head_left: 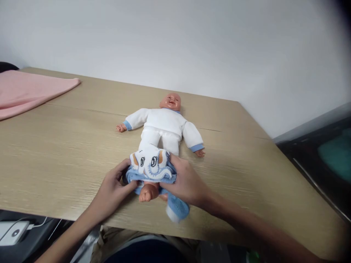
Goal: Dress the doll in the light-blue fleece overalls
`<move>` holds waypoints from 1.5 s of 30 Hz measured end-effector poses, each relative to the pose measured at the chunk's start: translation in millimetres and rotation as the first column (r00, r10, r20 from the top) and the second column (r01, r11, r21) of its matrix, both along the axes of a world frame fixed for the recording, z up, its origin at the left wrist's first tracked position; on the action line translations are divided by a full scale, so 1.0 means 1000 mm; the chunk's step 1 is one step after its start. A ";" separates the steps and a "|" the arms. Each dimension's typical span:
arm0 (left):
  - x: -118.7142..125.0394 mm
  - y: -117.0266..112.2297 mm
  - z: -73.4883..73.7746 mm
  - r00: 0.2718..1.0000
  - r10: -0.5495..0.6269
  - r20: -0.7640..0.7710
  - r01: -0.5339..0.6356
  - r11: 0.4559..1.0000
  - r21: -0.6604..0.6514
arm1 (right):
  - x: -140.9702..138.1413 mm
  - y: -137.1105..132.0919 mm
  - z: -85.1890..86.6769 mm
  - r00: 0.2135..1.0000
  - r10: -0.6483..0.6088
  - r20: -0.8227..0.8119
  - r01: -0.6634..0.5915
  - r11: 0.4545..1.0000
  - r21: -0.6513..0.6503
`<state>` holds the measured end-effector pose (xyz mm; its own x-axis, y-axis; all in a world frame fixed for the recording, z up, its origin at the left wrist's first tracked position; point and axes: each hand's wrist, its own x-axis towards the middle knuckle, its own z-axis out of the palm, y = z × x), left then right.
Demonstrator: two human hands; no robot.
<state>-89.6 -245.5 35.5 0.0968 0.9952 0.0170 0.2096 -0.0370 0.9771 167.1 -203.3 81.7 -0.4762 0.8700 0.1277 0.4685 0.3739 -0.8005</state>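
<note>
A doll point(166, 120) lies on its back on a light wooden surface point(236, 179), its head towards the far edge and its legs pointing to the near one, white-sleeved arms spread to either side. Its cuffs are blue. Down near the middle of the near edge, a person's two hands have hold of a blue garment point(150, 177) that carries a white elephant face point(153, 166) with orange ears. The left hand point(112, 191) pinches one side of the bunched cloth, thumb at the lower rim and fingers curled round the outside. The right hand point(189, 180) grips the opposite side, some of its fingertips hidden by the fabric. The garment sits gathered around the lower legs, and a bare foot point(148, 193) pokes out of its opening towards the near edge. Just below the right hand is a blue cloth end point(178, 208) with a white tip; I can't tell whether it covers anything. A pink cloth point(33, 91) lies over towards the far left corner, well apart from the doll.
</note>
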 end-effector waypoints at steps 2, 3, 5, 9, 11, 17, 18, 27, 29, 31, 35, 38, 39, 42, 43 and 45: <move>-0.008 0.008 0.005 0.997 -0.045 -0.056 0.046 0.999 0.025 | 0.003 0.010 0.001 1.000 0.010 -0.017 -0.010 1.000 -0.002; -0.012 0.014 0.009 0.993 -0.085 -0.079 0.088 0.995 0.040 | 0.006 0.016 0.003 1.000 0.030 -0.006 -0.030 1.000 0.002; -0.017 0.027 0.020 0.976 -0.188 -0.110 0.194 0.979 0.055 | 0.011 0.030 0.005 0.995 0.102 0.012 -0.103 0.995 0.021; -0.025 0.054 0.036 0.937 -0.345 -0.051 0.344 0.939 -0.028 | 0.018 0.052 0.006 0.968 0.248 0.031 -0.250 0.965 0.075; -0.032 0.063 0.037 0.932 -0.362 0.013 0.363 0.930 -0.053 | 0.021 0.055 0.006 0.962 0.268 0.052 -0.272 0.957 0.104; -0.063 0.073 0.018 0.923 -0.373 0.100 0.381 0.921 -0.078 | 0.038 0.036 0.006 0.944 0.328 -0.039 -0.327 0.944 0.038; -0.067 0.074 0.015 0.923 -0.372 0.101 0.380 0.921 -0.082 | 0.042 0.034 0.005 0.942 0.319 -0.101 -0.319 0.948 0.016; -0.062 0.097 0.045 0.868 -0.417 -0.269 0.413 0.908 -0.074 | 0.067 0.032 -0.025 0.809 0.032 -0.588 -0.392 0.774 -0.498; -0.052 0.103 0.062 0.845 -0.362 -0.393 0.392 0.920 -0.005 | 0.065 0.030 -0.029 0.760 -0.062 -0.647 -0.384 0.759 -0.525; -0.036 0.110 0.080 0.806 -0.355 -0.474 0.434 0.898 0.066 | 0.063 0.028 -0.030 0.708 -0.101 -0.699 -0.405 0.753 -0.519; 0.004 0.134 0.108 0.564 -0.586 -0.582 0.730 0.683 0.020 | 0.062 0.029 -0.031 0.695 -0.056 -0.717 -0.408 0.790 -0.458; 0.027 0.157 0.112 0.377 -0.808 -0.454 0.865 0.482 -0.139 | 0.065 0.031 -0.031 0.740 0.056 -0.671 -0.404 0.834 -0.376; 0.032 0.164 0.110 0.349 -0.850 -0.394 0.885 0.437 -0.160 | 0.066 0.032 -0.030 0.759 0.095 -0.644 -0.409 0.839 -0.359; 0.041 0.178 0.098 0.353 -0.900 -0.258 0.912 0.392 -0.119 | 0.071 0.032 -0.027 0.824 0.187 -0.535 -0.425 0.828 -0.366; 0.043 0.180 0.093 0.360 -0.908 -0.214 0.918 0.386 -0.095 | 0.073 0.031 -0.026 0.839 0.217 -0.500 -0.435 0.818 -0.376; 0.046 0.180 0.083 0.365 -0.924 -0.111 0.925 0.373 -0.063 | 0.076 0.029 -0.023 0.838 0.250 -0.485 -0.463 0.796 -0.390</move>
